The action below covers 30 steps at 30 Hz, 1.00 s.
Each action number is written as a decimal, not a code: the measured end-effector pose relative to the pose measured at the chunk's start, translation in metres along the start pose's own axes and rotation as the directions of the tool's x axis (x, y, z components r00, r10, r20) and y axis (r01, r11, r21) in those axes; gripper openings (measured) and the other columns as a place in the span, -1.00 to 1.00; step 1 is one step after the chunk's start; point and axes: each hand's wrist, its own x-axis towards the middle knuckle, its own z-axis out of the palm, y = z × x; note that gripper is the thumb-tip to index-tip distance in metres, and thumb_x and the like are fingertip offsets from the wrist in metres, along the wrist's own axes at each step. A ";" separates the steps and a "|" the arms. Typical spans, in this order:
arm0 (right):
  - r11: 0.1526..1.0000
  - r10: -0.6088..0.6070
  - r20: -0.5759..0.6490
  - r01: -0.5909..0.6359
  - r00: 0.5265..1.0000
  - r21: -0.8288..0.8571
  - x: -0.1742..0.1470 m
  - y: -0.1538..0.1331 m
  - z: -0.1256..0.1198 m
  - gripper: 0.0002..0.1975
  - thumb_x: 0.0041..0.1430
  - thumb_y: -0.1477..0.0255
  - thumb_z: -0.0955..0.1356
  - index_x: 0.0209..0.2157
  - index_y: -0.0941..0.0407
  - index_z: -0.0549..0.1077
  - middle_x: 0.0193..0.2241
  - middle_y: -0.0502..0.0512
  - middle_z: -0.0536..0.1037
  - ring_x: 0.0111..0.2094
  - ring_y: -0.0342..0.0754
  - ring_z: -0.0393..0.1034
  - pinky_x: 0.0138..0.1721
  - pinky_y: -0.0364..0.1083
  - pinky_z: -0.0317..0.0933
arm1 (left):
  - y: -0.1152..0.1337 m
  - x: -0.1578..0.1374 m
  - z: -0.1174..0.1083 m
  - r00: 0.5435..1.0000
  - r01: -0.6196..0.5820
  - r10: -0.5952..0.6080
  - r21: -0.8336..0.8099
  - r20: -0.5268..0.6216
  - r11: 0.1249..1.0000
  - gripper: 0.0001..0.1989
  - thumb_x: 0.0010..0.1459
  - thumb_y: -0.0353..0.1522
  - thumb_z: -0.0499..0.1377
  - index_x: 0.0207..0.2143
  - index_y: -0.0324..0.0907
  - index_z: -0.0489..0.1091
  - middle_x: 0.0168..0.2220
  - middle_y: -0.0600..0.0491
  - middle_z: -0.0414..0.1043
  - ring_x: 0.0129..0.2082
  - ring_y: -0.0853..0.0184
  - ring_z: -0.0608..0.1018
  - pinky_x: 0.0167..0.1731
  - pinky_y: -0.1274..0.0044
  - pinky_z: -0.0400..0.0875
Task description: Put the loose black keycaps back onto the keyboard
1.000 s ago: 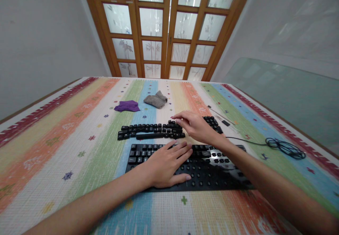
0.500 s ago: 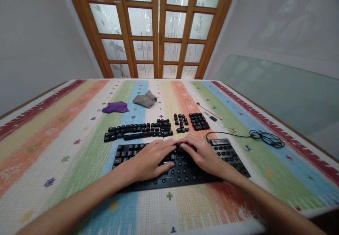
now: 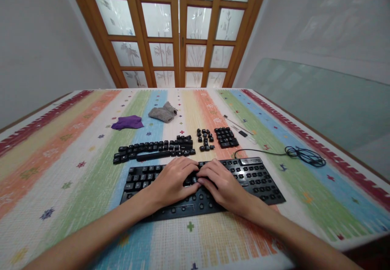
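A black keyboard lies near the front of the table, its cable leaving the back edge. Keycaps sit on its left part, while bare switch posts show on the right and along the front. Over the middle, my left hand bends its fingers down, with its thumb reaching towards my right hand. My right hand is closed, its fingertips meeting the left ones at the key rows. Whatever small thing lies between the fingertips is hidden. Behind the keyboard are loose rows of keycaps.
Small keycaps and a number-pad block lie behind the keyboard. Farther back are a purple cloth and a grey cloth. A thin rod and a coiled cable lie to the right on the striped tablecloth.
Both hands have drawn together over the keyboard's middle, with fingers more bent. My right hand has shifted left and nearer, uncovering more of the right switch posts. The view has shifted slightly.
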 end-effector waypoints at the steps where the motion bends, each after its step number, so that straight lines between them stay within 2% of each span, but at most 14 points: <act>1: 1.000 -0.011 0.003 0.011 1.000 -0.026 0.000 0.000 -0.001 -0.84 0.37 0.51 0.25 -0.21 0.13 0.47 -0.26 0.18 0.51 -0.18 0.04 0.36 -0.14 0.05 0.35 | 0.000 0.000 0.001 1.000 -0.002 0.002 0.002 0.000 1.000 -0.81 0.21 -0.36 0.22 -0.12 -0.19 0.41 -0.05 -0.07 0.50 -0.04 0.17 0.51 0.00 0.26 0.44; 10: 0.996 -0.060 0.011 0.060 0.998 -0.067 -0.002 0.001 -0.014 -0.87 0.31 0.50 0.30 -0.22 0.14 0.52 -0.31 0.18 0.53 -0.23 0.04 0.37 -0.21 0.04 0.36 | 0.002 -0.002 -0.001 1.000 0.014 -0.014 -0.009 0.011 1.000 -0.77 0.22 -0.35 0.20 -0.08 -0.19 0.39 -0.02 -0.08 0.48 -0.01 0.17 0.49 0.03 0.26 0.42; 15: 0.998 -0.059 0.006 0.059 0.998 -0.037 -0.003 0.002 -0.012 -0.87 0.32 0.50 0.30 -0.16 0.12 0.49 -0.28 0.14 0.57 -0.20 0.03 0.40 -0.14 0.06 0.37 | 0.006 -0.004 0.000 1.000 0.001 -0.001 -0.011 -0.022 1.000 -0.72 0.18 -0.38 0.19 -0.04 -0.20 0.36 0.05 -0.11 0.42 0.06 0.14 0.47 0.09 0.22 0.39; 22: 0.989 -0.138 0.027 0.139 0.990 -0.047 -0.002 0.005 -0.013 -0.85 0.33 0.53 0.29 -0.13 0.13 0.46 -0.26 0.15 0.59 -0.22 0.02 0.40 -0.18 0.04 0.37 | 0.008 -0.004 -0.002 0.999 -0.051 0.051 0.000 -0.019 0.999 -0.83 0.20 -0.40 0.16 -0.14 -0.19 0.40 0.02 -0.12 0.43 0.05 0.14 0.46 0.07 0.24 0.40; 30: 0.991 -0.126 0.091 0.130 0.988 -0.044 -0.004 0.008 -0.015 -0.85 0.36 0.54 0.26 -0.11 0.14 0.44 -0.28 0.13 0.58 -0.25 0.00 0.35 -0.21 0.02 0.36 | 0.004 -0.004 -0.001 0.994 -0.113 0.113 0.030 0.002 0.993 -0.89 0.29 -0.41 0.13 -0.17 -0.19 0.44 -0.05 -0.07 0.46 -0.01 0.19 0.47 0.03 0.27 0.39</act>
